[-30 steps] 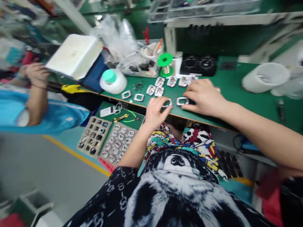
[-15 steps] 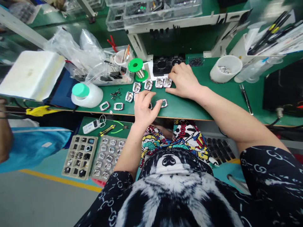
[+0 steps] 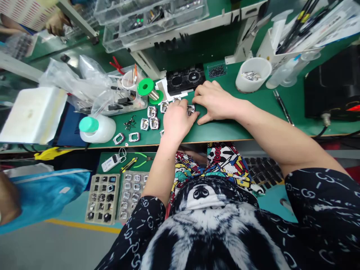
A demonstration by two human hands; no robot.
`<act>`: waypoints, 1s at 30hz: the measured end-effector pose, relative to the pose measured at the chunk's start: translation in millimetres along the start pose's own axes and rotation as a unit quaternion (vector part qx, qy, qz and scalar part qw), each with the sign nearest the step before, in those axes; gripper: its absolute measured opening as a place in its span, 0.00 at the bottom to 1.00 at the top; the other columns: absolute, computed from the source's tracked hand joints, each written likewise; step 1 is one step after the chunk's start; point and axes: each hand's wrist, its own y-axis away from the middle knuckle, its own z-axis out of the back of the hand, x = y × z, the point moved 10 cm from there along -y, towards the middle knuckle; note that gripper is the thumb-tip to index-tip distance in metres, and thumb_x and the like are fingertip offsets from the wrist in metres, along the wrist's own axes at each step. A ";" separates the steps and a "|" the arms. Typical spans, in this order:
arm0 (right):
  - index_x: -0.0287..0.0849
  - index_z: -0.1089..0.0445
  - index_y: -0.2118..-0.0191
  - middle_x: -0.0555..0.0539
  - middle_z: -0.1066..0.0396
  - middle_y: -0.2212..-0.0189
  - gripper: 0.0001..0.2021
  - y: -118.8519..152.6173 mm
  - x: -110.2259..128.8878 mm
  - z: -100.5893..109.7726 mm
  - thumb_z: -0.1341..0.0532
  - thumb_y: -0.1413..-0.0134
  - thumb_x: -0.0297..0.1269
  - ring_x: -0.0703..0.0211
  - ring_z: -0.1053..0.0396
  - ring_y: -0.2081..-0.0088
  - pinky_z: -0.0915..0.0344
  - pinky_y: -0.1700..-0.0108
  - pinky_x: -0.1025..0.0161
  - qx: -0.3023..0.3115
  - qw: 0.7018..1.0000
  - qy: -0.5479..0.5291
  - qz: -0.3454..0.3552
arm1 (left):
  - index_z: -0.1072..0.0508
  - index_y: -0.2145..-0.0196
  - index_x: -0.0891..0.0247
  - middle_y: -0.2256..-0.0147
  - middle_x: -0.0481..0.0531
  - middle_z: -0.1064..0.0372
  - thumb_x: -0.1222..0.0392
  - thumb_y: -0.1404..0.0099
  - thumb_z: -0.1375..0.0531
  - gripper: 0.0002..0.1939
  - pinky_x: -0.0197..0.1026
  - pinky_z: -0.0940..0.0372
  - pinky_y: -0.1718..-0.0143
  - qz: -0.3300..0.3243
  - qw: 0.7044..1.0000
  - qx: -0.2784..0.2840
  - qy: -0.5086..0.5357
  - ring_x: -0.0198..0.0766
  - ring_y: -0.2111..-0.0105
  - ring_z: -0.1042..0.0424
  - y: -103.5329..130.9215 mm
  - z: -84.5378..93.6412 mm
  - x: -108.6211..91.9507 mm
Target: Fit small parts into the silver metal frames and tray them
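My left hand (image 3: 177, 119) is over the row of small silver watch cases on the green bench. Its thumb and forefinger close around one watch case (image 3: 191, 110), and the hand hides part of the row. My right hand (image 3: 215, 100) is just right of that case, fingers bent and thumb apart, with nothing visible in it. Further watch cases (image 3: 154, 123) stand to the left. Two thin empty frames (image 3: 134, 137) lie near the bench's front edge. Behind the row is a black tray (image 3: 185, 79) with round recesses.
A green solder spool (image 3: 146, 87), a white bottle (image 3: 97, 128) and dark small parts (image 3: 129, 122) are on the left. A white cup (image 3: 253, 75) and tweezers (image 3: 283, 108) are on the right. Below the bench edge are compartment trays (image 3: 102, 198). A person's arm shows far left.
My left hand has moved right and away from me to the case row, beside my right hand. My right hand stays near the row. The camera view has shifted.
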 end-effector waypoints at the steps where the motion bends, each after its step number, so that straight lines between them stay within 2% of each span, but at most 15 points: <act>1: 0.46 0.24 0.38 0.39 0.32 0.43 0.38 1.0 -2.7 0.0 0.29 0.43 0.70 0.28 0.39 0.40 0.44 0.38 0.36 0.003 1.000 -0.006 -0.002 | 0.22 0.55 0.62 0.56 0.62 0.22 0.55 0.36 0.28 0.14 0.62 0.29 0.47 -0.003 1.000 0.003 0.001 0.61 0.51 0.25 -2.0 -1.7 -1.9; 4: 0.47 0.25 0.35 0.38 0.32 0.41 0.37 2.4 -7.2 4.9 0.29 0.41 0.67 0.28 0.39 0.40 0.44 0.38 0.37 -0.005 0.999 -0.030 -0.011 | 0.22 0.52 0.60 0.54 0.60 0.21 0.60 0.34 0.32 0.14 0.62 0.28 0.46 -0.017 0.999 -0.005 0.038 0.59 0.51 0.24 -2.7 -0.1 -5.6; 6: 0.47 0.25 0.36 0.38 0.30 0.42 0.33 1.8 -4.7 13.1 0.29 0.39 0.62 0.31 0.36 0.41 0.41 0.39 0.39 -0.027 0.997 -0.065 -0.008 | 0.23 0.48 0.57 0.52 0.56 0.21 0.60 0.32 0.33 0.15 0.57 0.25 0.48 -0.016 0.993 -0.024 0.114 0.53 0.52 0.23 1.2 5.0 -2.7; 9: 0.47 0.23 0.38 0.41 0.26 0.47 0.27 -0.3 4.9 25.4 0.30 0.38 0.54 0.40 0.30 0.47 0.35 0.43 0.46 -0.052 0.984 -0.171 0.013 | 0.28 0.42 0.54 0.48 0.54 0.23 0.56 0.28 0.35 0.18 0.48 0.21 0.52 -0.006 0.962 -0.042 0.269 0.45 0.52 0.21 10.9 8.1 7.5; 12: 0.48 0.22 0.40 0.45 0.23 0.51 0.25 -1.7 11.5 30.0 0.30 0.40 0.52 0.48 0.26 0.54 0.30 0.50 0.52 -0.056 0.954 -0.294 0.022 | 0.29 0.40 0.52 0.44 0.55 0.25 0.49 0.26 0.34 0.20 0.46 0.21 0.49 -0.007 0.932 -0.065 0.356 0.44 0.46 0.22 20.9 9.0 16.1; 15: 0.48 0.20 0.44 0.47 0.22 0.55 0.24 -2.1 11.1 27.7 0.29 0.42 0.53 0.48 0.24 0.57 0.26 0.53 0.52 -0.060 0.925 -0.375 0.001 | 0.29 0.39 0.50 0.43 0.55 0.27 0.43 0.26 0.33 0.23 0.49 0.20 0.45 0.000 0.926 -0.078 0.370 0.47 0.43 0.23 27.6 7.0 20.5; 19: 0.47 0.18 0.50 0.47 0.21 0.60 0.21 -2.0 6.8 23.6 0.26 0.46 0.52 0.46 0.23 0.58 0.23 0.54 0.48 -0.077 0.902 -0.423 -0.041 | 0.26 0.39 0.48 0.41 0.56 0.30 0.39 0.27 0.33 0.23 0.50 0.19 0.46 -0.016 0.919 -0.094 0.382 0.47 0.43 0.23 32.6 11.4 14.8; 22: 0.48 0.18 0.53 0.48 0.21 0.64 0.20 -2.8 8.1 20.8 0.24 0.49 0.52 0.45 0.23 0.59 0.21 0.53 0.45 -0.077 0.894 -0.438 -0.052 | 0.24 0.41 0.49 0.41 0.56 0.30 0.39 0.27 0.33 0.23 0.50 0.19 0.45 -0.025 0.921 -0.098 0.376 0.47 0.43 0.24 36.2 16.5 10.3; 26: 0.49 0.18 0.54 0.47 0.21 0.62 0.20 -2.4 10.3 24.3 0.24 0.48 0.54 0.46 0.22 0.59 0.20 0.51 0.45 -0.095 0.890 -0.443 -0.045 | 0.27 0.37 0.49 0.39 0.57 0.29 0.38 0.25 0.36 0.25 0.53 0.21 0.40 -0.016 0.925 -0.085 0.371 0.48 0.41 0.23 40.8 15.4 11.0; 30: 0.49 0.18 0.53 0.47 0.21 0.60 0.20 -1.5 8.2 23.9 0.24 0.47 0.55 0.48 0.22 0.58 0.20 0.52 0.48 -0.102 0.888 -0.445 -0.056 | 0.26 0.37 0.48 0.39 0.55 0.27 0.39 0.26 0.34 0.24 0.54 0.23 0.38 -0.022 0.896 -0.103 0.432 0.49 0.39 0.23 43.5 15.5 13.1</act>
